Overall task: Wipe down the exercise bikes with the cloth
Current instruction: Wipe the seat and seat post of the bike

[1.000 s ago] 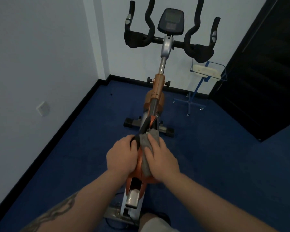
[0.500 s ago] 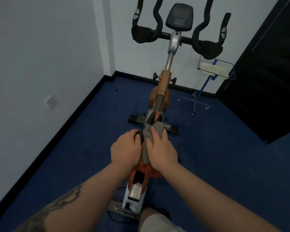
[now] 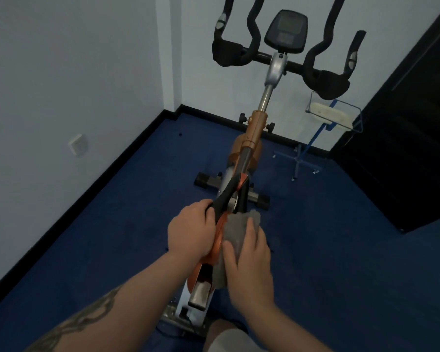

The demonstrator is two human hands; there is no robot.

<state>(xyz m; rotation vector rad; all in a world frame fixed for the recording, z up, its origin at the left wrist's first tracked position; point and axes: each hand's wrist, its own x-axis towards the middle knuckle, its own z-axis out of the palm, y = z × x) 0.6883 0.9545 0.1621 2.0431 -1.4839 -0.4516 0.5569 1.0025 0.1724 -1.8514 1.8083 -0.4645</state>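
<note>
1. At 6 o'clock, nearest: right hand point(image 3: 249, 262) flat, fingers straight, pressing the grey cloth point(image 3: 235, 231) against the right flank of the orange frame point(image 3: 217, 240) of the exercise bike point(image 3: 249, 148); grip released, palm bearing down rather than pinching.
2. Just left of it, at 7 o'clock: left hand point(image 3: 191, 232) curled round the frame and the black part at its upper end, grip clenched on it, probably steadying.
3. Cloth: soft, light, limp, likely to bunch; best held spread under a flat palm, loose edge tucked beneath the fingers.
4. Bike: stiff, heavy, standing on blue carpet point(image 3: 112, 237); painted frame probably smooth and slippery.
5. At 12 o'clock, far: black handlebars point(image 3: 325, 80) and console point(image 3: 286, 31), not yet reached.
6. At 1 o'clock: blue wire stand point(image 3: 333, 115) by the wall.
</note>
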